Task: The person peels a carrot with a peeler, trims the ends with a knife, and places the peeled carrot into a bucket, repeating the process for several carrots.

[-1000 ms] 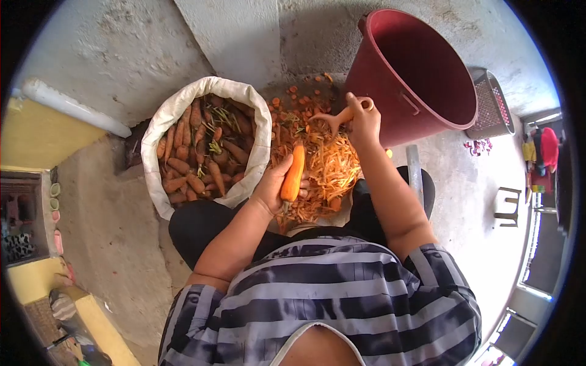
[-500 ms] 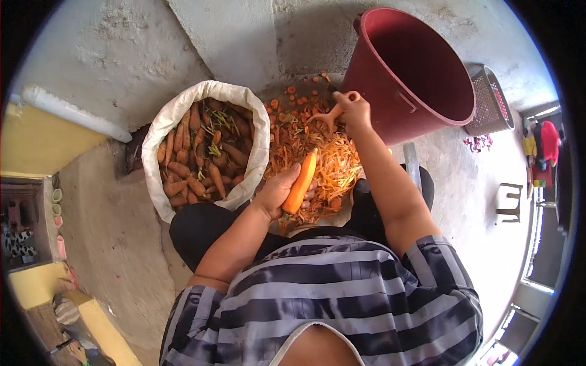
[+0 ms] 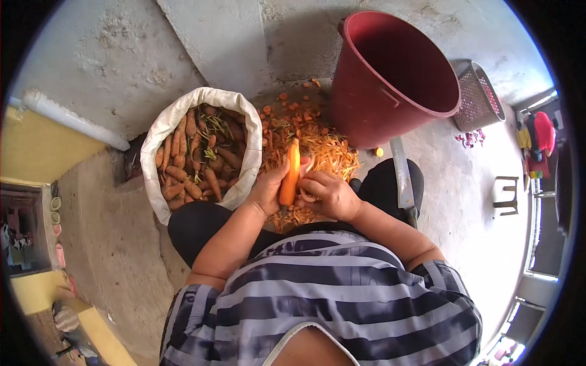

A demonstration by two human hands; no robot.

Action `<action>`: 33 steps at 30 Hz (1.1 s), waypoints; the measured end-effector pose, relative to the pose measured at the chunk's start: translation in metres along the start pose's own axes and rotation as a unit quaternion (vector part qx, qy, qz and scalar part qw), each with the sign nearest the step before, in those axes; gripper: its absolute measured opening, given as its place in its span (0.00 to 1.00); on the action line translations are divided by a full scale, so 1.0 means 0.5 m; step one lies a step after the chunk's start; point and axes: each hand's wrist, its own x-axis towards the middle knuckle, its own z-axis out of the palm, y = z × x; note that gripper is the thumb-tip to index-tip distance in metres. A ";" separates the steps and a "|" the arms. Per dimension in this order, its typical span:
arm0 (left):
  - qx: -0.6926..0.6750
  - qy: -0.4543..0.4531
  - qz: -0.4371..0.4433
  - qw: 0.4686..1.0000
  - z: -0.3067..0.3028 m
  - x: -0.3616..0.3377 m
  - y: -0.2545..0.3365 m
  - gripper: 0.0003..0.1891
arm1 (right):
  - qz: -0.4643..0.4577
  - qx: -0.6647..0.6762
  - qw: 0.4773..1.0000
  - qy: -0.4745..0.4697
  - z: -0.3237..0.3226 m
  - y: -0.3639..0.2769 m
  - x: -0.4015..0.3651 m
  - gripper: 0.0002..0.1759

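Note:
My left hand [image 3: 267, 188] is wrapped round a peeled orange carrot [image 3: 291, 180], which stands nearly upright in the view. My right hand [image 3: 332, 194] is closed round a pale peeler [image 3: 310, 196], mostly hidden by its fingers, close against the carrot's right side. Beneath both hands lies a heap of orange peelings [image 3: 336, 157], with cut carrot ends [image 3: 295, 107] beyond it. To the left, a white sack [image 3: 146, 157] with a rolled rim holds unpeeled carrots [image 3: 177, 173], some with green stems.
A tall red bin [image 3: 360, 116] stands beyond the heap on the right, beside a grey perforated basket [image 3: 473, 110]. A long knife [image 3: 401, 174] lies by my right knee. A white pipe [image 3: 73, 119] runs along the wall at the left.
My right hand has come down and left from beside the bin to the carrot, bringing the peeler along. The carrot is now more upright, and the knife shows more fully.

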 end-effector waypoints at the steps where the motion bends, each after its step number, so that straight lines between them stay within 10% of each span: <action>1: 0.044 -0.042 -0.029 0.998 -0.010 -0.009 -0.001 0.24 | 0.007 -0.024 1.000 0.012 -0.020 -0.015 -0.006 0.28; 12: 0.545 0.040 0.144 0.825 -0.023 -0.026 -0.083 0.18 | 0.496 -0.353 0.790 0.070 -0.201 -0.043 -0.258 0.28; 14: 0.614 0.042 0.169 0.770 -0.012 -0.030 -0.089 0.19 | 0.531 -0.306 0.788 0.056 -0.207 -0.042 -0.272 0.29; 17: 0.543 0.037 0.131 0.829 -0.016 -0.028 -0.098 0.20 | 0.546 -0.286 0.786 0.052 -0.210 -0.039 -0.289 0.28; 20: 0.702 0.112 0.212 0.671 0.016 -0.054 -0.090 0.20 | 0.522 -0.288 0.800 0.067 -0.211 -0.030 -0.299 0.26; 24: 0.728 0.142 0.224 0.632 0.033 -0.079 -0.093 0.20 | 0.450 -0.285 0.841 0.091 -0.198 -0.003 -0.316 0.24; 28: 0.730 0.148 0.284 0.604 0.051 -0.087 -0.097 0.20 | 0.470 0.310 0.820 0.099 -0.227 -0.005 -0.240 0.16; 33: 0.753 0.151 0.310 0.560 0.056 -0.077 -0.103 0.20 | 0.428 0.552 0.710 0.093 -0.115 0.073 -0.126 0.11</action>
